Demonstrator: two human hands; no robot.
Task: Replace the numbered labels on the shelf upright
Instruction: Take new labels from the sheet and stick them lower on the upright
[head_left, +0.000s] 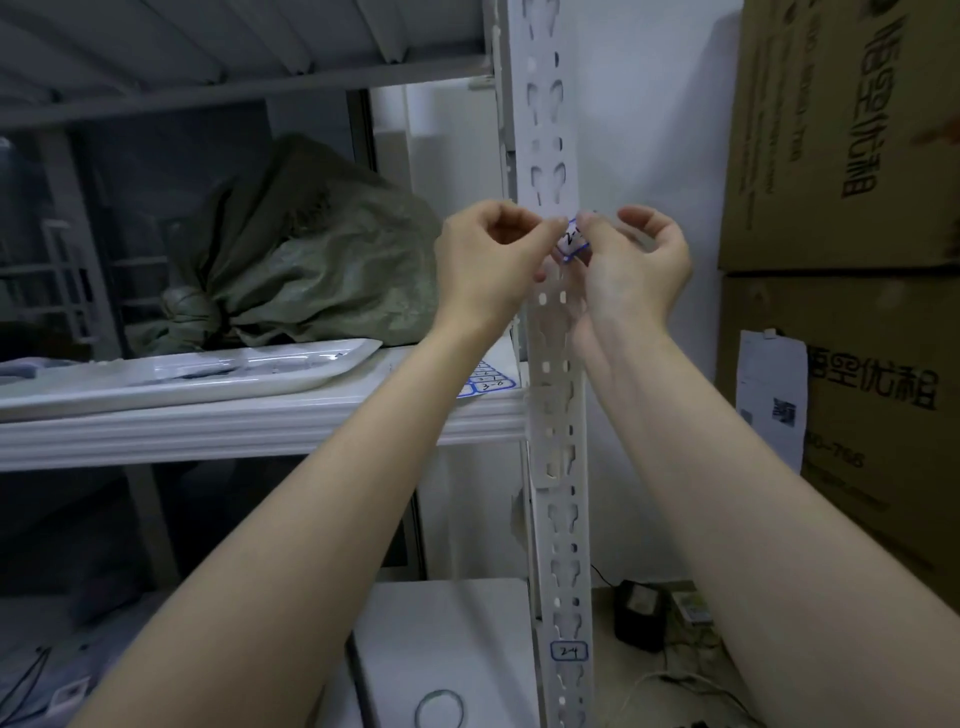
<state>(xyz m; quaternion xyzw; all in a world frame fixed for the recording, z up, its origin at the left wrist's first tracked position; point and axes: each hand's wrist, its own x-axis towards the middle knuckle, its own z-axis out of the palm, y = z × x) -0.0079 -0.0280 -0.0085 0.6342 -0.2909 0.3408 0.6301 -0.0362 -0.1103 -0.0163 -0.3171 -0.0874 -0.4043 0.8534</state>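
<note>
Pinching tilted label (571, 242) with left hand (488, 262) and right hand (636, 267), narrow grips, against vertical upright (550, 156); bare wall rightward, then boxes (841, 135).

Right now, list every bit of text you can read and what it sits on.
"2-4": low label on the upright.
"2-", rest hidden: held label, pinched by left hand and right hand.
"悟空优租": upper carton, lower carton.
Label sheet on shelf, paper slip: too blurred to read.

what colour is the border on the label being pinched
Blue border on the label, head view.
</note>
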